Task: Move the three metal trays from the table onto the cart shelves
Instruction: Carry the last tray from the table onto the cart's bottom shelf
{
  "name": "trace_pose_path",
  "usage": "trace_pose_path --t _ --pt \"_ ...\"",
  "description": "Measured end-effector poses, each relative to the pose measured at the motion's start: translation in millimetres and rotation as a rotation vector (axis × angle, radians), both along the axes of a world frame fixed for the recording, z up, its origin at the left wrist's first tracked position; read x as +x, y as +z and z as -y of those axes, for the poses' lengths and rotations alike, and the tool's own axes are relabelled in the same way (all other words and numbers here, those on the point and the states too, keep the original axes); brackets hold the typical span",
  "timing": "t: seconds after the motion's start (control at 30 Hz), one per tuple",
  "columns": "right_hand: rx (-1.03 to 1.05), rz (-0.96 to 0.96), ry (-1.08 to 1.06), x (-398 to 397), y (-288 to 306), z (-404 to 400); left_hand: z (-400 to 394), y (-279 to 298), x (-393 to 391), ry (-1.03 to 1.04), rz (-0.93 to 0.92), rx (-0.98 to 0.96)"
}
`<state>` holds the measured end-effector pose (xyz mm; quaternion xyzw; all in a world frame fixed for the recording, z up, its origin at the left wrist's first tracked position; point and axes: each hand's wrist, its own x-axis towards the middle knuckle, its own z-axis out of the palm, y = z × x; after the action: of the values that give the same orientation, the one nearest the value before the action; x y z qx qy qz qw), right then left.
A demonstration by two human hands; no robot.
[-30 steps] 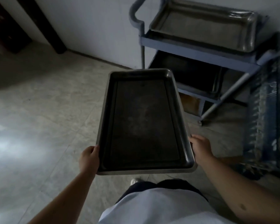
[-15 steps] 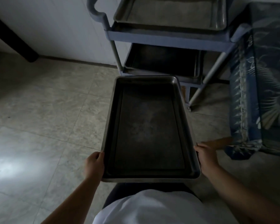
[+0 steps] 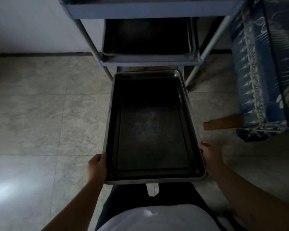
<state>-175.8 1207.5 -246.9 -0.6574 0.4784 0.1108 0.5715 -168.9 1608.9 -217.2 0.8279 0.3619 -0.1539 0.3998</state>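
Note:
I hold a rectangular metal tray (image 3: 150, 130) level in front of me, its long side pointing away. My left hand (image 3: 97, 167) grips its near left edge and my right hand (image 3: 210, 155) grips its near right edge. The tray's far end lies just below the front of the grey-blue cart (image 3: 150, 10). Another metal tray (image 3: 148, 36) rests on the cart's middle shelf (image 3: 150, 61). The top shelf's contents are out of view, and the held tray hides the space under the middle shelf.
A table draped in a blue patterned cloth (image 3: 264, 67) stands close on the right, with a wooden leg (image 3: 223, 124) showing beneath it. A white wall (image 3: 32, 24) lies behind the cart. Pale floor tiles (image 3: 40, 122) stretch to the left.
I have stepped closer to the cart and the view has tilted down. The tray has come lower and forward, its far end now under the middle shelf's front. Both hands keep their grip.

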Motion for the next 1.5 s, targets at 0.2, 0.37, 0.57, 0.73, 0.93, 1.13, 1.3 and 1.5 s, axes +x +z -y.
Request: trace_pose_path --t 0.2,0.37,0.57,0.73,0.93,1.13,1.3,1.5 --pt "0.02 -0.009 -0.09 25.6 -64.2 -27.6 -29.0 -64.6 60.4 -0.061 -0.048 -0.014" --pt "0.023 0.027 -0.088 72.5 -124.7 -33.6 -30.1 -127.0 116.9 -0.101 -0.02 0.034" --pt "-0.001 0.156 -0.089 138.1 -219.5 -20.0 -19.1 -228.4 168.4 -0.059 0.051 0.022" --pt "-0.001 0.218 -0.057 192.5 -297.2 -8.4 -10.8 -302.8 214.2 -0.054 0.102 0.018" --pt "-0.049 0.273 -0.011 256.2 -387.1 1.2 -4.0 -384.1 265.5 -0.028 0.158 0.0" --pt "-0.048 0.309 -0.011 310.7 -456.6 7.8 4.4 -450.6 311.5 -0.051 0.225 0.046" --pt "0.007 0.325 -0.025 339.2 -495.1 16.0 15.6 -485.1 324.7 -0.03 0.294 0.092" --pt "0.025 0.362 -0.015 362.5 -519.8 17.2 19.6 -510.7 327.3 0.034 0.322 0.076"
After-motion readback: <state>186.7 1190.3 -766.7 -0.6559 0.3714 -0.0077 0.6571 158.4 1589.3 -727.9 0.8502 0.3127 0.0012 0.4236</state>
